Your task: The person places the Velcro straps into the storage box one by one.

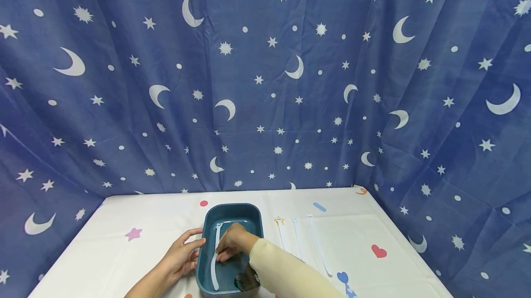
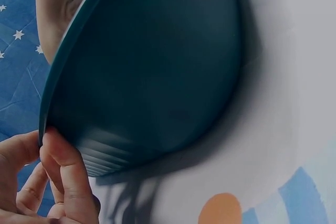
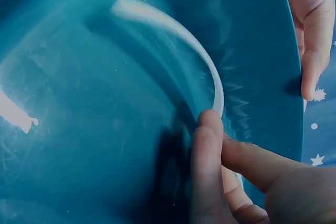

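A deep teal plastic basin (image 1: 232,206) with rounded corners stands on the table. Inside it lies a long white strap (image 1: 214,274) with a slotted head at its far end, probably a hook-and-loop cable tie. My right hand (image 1: 233,242) reaches into the basin and pinches this strap (image 3: 202,51) between thumb and fingers near its middle; the free length bows up in the right wrist view. At the basin's left side, my left hand (image 1: 182,257) holds the rim, the thumb and fingers (image 2: 67,174) on either side of the wall.
Right of the basin, three more white straps (image 1: 317,242) lie side by side on the white patterned tablecloth (image 1: 166,215), heads to the back. My right sleeve (image 1: 290,270) covers part of that side. A blue curtain (image 1: 257,81) with moons and stars hangs behind the table.
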Action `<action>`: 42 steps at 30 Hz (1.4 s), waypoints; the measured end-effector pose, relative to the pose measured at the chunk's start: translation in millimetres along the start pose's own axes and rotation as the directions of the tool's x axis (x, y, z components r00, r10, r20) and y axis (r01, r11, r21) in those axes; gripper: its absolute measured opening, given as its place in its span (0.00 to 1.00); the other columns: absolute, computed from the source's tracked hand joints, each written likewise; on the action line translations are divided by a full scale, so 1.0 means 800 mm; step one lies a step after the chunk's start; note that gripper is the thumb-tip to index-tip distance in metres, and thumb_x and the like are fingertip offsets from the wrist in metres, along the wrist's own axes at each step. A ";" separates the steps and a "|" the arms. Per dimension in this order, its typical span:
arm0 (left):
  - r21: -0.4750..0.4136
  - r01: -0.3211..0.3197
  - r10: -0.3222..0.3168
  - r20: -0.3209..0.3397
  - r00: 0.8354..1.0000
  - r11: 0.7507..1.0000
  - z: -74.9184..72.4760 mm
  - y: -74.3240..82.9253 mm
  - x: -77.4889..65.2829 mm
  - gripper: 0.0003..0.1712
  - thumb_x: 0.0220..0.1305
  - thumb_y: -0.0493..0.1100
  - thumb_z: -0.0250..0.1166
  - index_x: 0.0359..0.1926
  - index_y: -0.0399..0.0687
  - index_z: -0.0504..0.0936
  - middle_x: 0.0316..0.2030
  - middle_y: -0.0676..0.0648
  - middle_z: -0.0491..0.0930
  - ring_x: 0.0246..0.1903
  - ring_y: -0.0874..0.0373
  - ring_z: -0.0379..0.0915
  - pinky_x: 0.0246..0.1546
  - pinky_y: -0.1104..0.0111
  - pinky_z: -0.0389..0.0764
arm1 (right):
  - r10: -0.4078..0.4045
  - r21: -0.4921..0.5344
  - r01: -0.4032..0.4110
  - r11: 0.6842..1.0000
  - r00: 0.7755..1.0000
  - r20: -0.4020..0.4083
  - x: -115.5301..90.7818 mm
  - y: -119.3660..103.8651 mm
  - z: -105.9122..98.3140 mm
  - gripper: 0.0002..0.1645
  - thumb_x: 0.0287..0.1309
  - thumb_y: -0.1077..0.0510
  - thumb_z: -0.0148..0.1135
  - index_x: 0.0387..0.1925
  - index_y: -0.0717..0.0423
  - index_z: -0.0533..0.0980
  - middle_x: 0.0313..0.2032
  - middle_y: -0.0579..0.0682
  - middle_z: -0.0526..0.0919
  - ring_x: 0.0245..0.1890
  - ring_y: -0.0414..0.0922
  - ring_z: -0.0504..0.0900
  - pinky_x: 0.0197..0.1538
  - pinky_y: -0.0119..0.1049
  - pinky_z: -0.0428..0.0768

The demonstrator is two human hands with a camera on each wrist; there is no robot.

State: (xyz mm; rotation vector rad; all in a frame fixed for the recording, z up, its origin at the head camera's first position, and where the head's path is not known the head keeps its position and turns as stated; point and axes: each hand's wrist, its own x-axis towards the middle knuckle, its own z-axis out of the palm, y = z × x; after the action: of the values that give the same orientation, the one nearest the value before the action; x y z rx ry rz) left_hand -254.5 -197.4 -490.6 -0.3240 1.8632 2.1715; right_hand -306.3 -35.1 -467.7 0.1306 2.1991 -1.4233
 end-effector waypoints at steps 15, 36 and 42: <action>0.029 -0.003 0.003 -0.014 1.000 1.000 0.001 -0.001 0.000 0.33 0.68 0.44 0.62 0.70 0.45 0.60 0.32 0.47 0.80 0.23 0.65 0.79 0.22 0.76 0.80 | -0.005 -0.123 -0.008 0.992 0.994 -0.105 -0.003 -0.003 0.002 0.10 0.42 0.76 0.72 0.15 0.67 0.79 0.14 0.60 0.82 0.21 0.50 0.87 0.24 0.32 0.84; 0.041 -0.017 0.020 -0.073 0.997 0.999 0.005 0.001 0.003 0.30 0.69 0.43 0.62 0.68 0.44 0.64 0.36 0.44 0.82 0.23 0.63 0.79 0.21 0.74 0.80 | -0.178 -0.019 0.180 0.983 0.981 0.083 -0.033 -0.039 -0.080 0.03 0.55 0.68 0.65 0.31 0.67 0.80 0.35 0.64 0.85 0.30 0.51 0.87 0.40 0.42 0.87; 0.045 -0.005 0.009 -0.093 0.996 0.999 0.006 -0.001 0.004 0.30 0.68 0.43 0.63 0.68 0.45 0.65 0.36 0.44 0.82 0.22 0.63 0.77 0.20 0.75 0.79 | -0.206 -0.013 0.206 0.978 0.978 0.024 -0.048 -0.033 -0.152 0.04 0.56 0.68 0.64 0.34 0.66 0.79 0.32 0.58 0.84 0.25 0.42 0.83 0.38 0.40 0.87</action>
State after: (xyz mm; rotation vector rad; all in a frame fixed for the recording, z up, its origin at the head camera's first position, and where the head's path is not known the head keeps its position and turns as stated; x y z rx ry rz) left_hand -257.3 -192.5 -491.6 -0.4168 1.9618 2.1495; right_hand -327.0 67.1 -389.2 -0.1228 2.2574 -1.5083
